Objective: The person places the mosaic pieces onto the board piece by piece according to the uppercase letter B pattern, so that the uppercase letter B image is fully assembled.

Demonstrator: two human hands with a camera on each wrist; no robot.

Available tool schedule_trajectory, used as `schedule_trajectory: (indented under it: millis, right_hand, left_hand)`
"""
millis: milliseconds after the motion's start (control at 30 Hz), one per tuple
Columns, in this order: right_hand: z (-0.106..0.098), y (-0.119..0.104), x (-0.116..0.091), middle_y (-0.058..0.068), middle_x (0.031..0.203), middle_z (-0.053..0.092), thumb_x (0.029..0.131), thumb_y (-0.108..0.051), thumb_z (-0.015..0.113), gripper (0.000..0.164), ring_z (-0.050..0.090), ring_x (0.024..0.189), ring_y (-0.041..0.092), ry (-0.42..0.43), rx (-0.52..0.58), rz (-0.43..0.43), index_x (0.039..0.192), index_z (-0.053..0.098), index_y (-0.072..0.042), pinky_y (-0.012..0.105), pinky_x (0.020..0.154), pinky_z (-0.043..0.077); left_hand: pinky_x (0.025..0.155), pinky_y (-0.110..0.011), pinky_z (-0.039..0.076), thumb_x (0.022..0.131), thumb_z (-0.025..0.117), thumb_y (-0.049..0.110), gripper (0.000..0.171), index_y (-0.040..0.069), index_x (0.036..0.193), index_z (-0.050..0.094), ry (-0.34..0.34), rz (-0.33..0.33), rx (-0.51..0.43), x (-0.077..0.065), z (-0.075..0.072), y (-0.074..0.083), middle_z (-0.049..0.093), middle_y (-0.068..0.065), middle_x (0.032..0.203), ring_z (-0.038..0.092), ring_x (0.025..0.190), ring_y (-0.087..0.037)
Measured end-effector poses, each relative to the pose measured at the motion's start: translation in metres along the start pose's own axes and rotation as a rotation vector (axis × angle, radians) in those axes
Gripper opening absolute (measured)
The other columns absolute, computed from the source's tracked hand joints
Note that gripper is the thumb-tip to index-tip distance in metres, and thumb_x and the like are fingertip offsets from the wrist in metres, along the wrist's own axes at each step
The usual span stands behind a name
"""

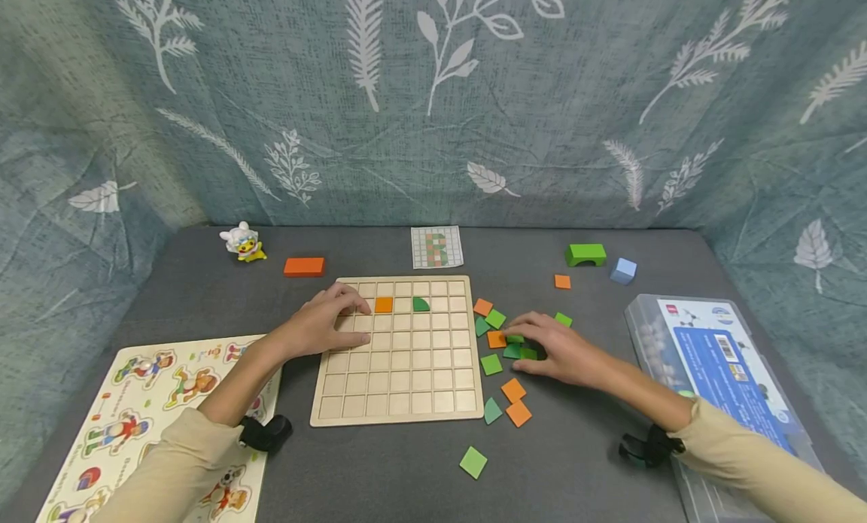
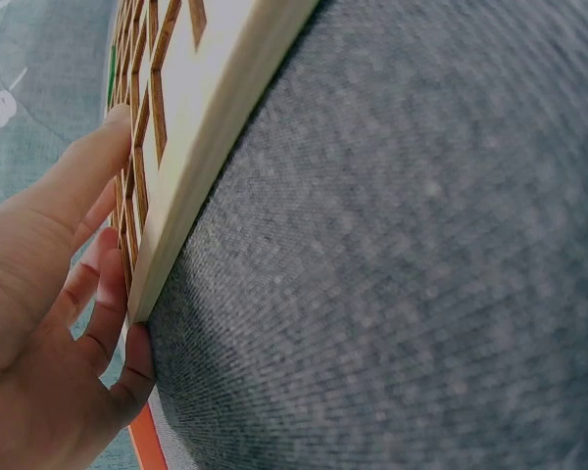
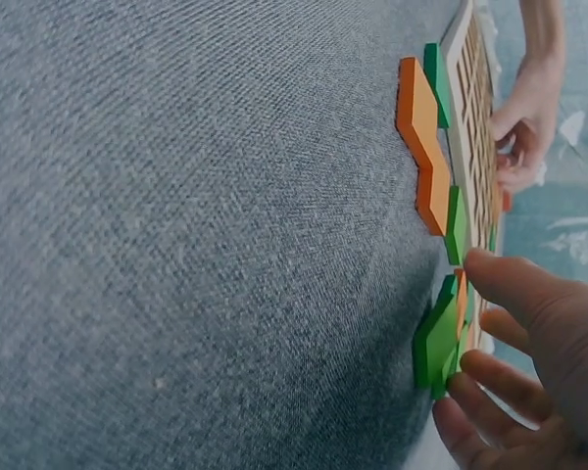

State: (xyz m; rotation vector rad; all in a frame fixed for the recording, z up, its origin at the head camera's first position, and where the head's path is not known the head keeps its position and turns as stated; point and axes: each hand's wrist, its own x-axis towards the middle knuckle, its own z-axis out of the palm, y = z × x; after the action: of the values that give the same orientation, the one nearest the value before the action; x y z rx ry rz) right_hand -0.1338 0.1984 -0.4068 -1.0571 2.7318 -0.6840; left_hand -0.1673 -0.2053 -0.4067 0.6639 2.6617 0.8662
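A wooden grid board [image 1: 396,412] lies at the middle of the table, with one orange square tile [image 1: 383,305] and one dark green quarter-round tile [image 1: 421,304] in its upper cells. My left hand [image 1: 328,321] rests at the board's upper left edge, fingers and thumb over the cells. In the left wrist view, fingertips of the left hand [image 2: 54,294] touch the board's side. My right hand [image 1: 558,350] is over a loose pile of green and orange tiles right of the board. Its thumb and fingers are spread around green tiles [image 3: 436,343], with no tile visibly pinched.
A small pattern card [image 1: 436,247] lies behind the board. Further off are an orange block [image 1: 304,267], a toy figure [image 1: 244,242], a green arch block [image 1: 585,253] and a blue cube [image 1: 623,271]. A picture puzzle [image 1: 162,402] is at left, a plastic case [image 1: 650,312] at right.
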Motion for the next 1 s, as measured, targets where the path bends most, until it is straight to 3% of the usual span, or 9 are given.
schedule_trajectory:
  millis: [267,500,767,1000]
  right_hand:
    - [0.005,-0.004,0.010,0.007,0.120,0.063,0.087,-0.024,0.073,0.028,0.057,0.111,0.025,0.040,-0.045,-0.044,0.112,0.071,-0.012,0.043,0.091,0.048]
    - [0.007,-0.006,0.019,0.005,0.106,0.065,0.085,-0.015,0.075,0.006,0.056,0.094,0.020,0.081,-0.135,-0.083,0.090,0.075,-0.014,0.035,0.079,0.049]
    - [0.007,-0.014,0.021,0.003,0.100,0.065,0.080,-0.012,0.077,0.005,0.055,0.087,0.017,0.070,-0.165,-0.026,0.081,0.074,-0.015,0.029,0.071,0.047]
    - [0.005,-0.019,0.028,0.000,0.093,0.067,0.076,-0.011,0.078,0.017,0.053,0.077,0.015,0.077,-0.278,-0.072,0.069,0.066,-0.021,0.024,0.062,0.041]
  left_hand:
    - [0.089,-0.048,0.037,0.085,0.074,0.034,0.035,0.018,0.114,0.062,-0.004,-0.004,0.005,0.002,0.001,-0.001,0.048,-0.010,0.124,0.046,0.103,-0.025]
    - [0.089,-0.048,0.037,0.085,0.074,0.034,0.035,0.017,0.114,0.062,-0.001,0.000,0.012,0.004,0.002,-0.001,0.048,-0.010,0.123,0.046,0.103,-0.025]
    - [0.089,-0.045,0.037,0.085,0.075,0.033,0.035,0.016,0.113,0.062,0.006,-0.002,0.017,0.003,0.002,0.000,0.049,-0.010,0.122,0.046,0.103,-0.024]
    - [0.087,-0.044,0.037,0.085,0.074,0.033,0.035,0.017,0.113,0.062,0.008,0.000,0.012,0.001,0.001,-0.001,0.048,-0.009,0.121,0.045,0.101,-0.023]
